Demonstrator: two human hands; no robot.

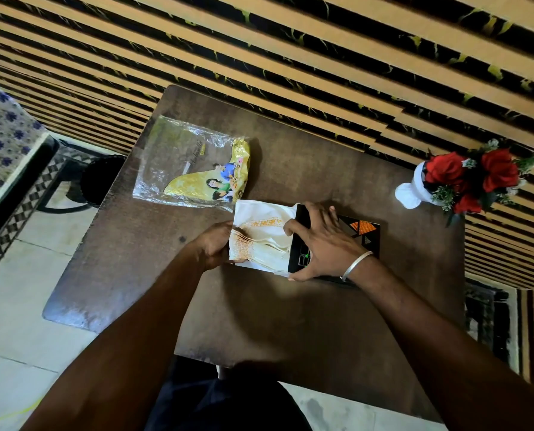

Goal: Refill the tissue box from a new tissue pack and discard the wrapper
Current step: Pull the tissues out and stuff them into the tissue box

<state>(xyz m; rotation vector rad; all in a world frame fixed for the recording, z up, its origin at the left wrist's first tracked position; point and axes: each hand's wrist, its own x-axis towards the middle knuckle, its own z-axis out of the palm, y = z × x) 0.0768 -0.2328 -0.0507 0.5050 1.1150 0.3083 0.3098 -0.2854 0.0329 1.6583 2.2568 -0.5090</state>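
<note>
White folded tissue stack (261, 236) at frame centre is half inside the black patterned tissue box (362, 231), its inserted end hidden. Left hand (216, 244) pinches the stack's outer end; right hand (318, 244), fingers spread, clamps the box mouth. Empty clear-and-yellow plastic wrapper (194, 168) lies flat upper left on the dark wooden table (290, 306).

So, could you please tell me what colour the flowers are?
Red, with green leaves; the flowers show in the head view.

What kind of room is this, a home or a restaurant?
Probably a home, though I can't be sure: a small wooden table with a vase of red flowers, a floral cloth at the left, and a slatted wood wall.
</note>
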